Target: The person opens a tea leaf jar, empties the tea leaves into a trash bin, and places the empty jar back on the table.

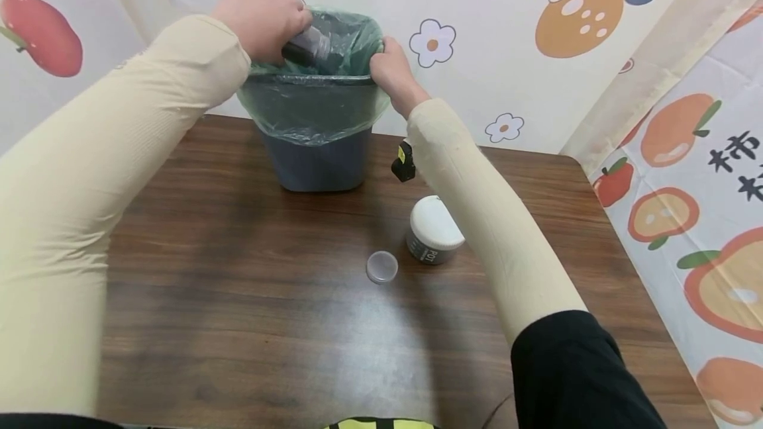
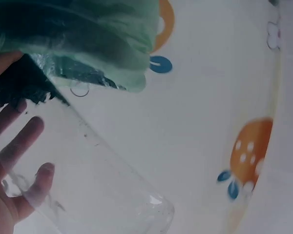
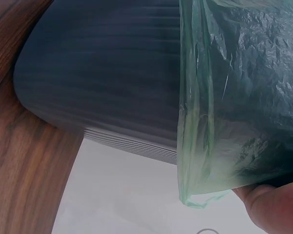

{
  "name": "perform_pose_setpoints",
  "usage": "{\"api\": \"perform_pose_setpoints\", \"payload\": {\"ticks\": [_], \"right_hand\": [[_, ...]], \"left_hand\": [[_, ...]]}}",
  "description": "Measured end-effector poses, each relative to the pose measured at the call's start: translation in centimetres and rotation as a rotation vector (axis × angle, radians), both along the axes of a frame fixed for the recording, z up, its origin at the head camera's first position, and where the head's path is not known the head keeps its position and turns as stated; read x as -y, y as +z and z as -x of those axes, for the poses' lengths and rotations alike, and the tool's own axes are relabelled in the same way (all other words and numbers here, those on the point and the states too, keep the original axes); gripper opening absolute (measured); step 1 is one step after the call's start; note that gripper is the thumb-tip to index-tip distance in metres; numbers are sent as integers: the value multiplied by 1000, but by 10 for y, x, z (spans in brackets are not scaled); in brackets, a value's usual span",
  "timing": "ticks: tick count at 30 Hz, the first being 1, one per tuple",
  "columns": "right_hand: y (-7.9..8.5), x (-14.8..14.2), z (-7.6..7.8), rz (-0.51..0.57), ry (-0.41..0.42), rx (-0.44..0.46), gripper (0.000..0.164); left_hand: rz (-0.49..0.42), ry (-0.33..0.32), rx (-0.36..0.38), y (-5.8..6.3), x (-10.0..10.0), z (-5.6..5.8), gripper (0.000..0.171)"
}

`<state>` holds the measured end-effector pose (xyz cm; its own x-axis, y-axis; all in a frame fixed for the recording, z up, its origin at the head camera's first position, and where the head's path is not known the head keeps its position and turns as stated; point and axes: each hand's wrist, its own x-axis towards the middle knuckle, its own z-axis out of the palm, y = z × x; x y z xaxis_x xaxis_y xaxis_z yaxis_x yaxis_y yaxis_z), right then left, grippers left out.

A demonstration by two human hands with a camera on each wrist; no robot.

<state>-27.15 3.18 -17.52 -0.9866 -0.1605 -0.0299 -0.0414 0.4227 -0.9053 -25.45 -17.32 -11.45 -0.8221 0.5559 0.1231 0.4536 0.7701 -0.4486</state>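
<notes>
The left hand (image 1: 262,18) grips a clear jar (image 2: 112,168) that slants down and right into the bin (image 1: 318,161). The right hand (image 1: 396,75) grips the bin's rim.

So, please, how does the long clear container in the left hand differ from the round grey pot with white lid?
The long clear container is tilted, one end inside the green-lined dark bin; the round grey pot with white lid stands upright on the brown table. The left hand grips the container; no hand touches the pot. The container is transparent, showing dark material inside; the pot is opaque.
</notes>
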Motion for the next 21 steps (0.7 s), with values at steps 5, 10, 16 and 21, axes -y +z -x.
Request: {"api": "perform_pose_setpoints", "payload": {"ticks": [5,10,16,21], "right_hand": [[-1,0,0,-3,-1,1,47],[0,0,0,-19,-12,6,47],[2,-1,-1,0,-5,19,45],[2,-1,-1,-7,-5,24,44]], "left_hand": [[-15,1,-4,-1,1,0,55],[1,7,0,-2,2,-1,56],[-7,-14,-20,2,2,-1,53],[21,-40,-66,3,-1,-3,55]]}}
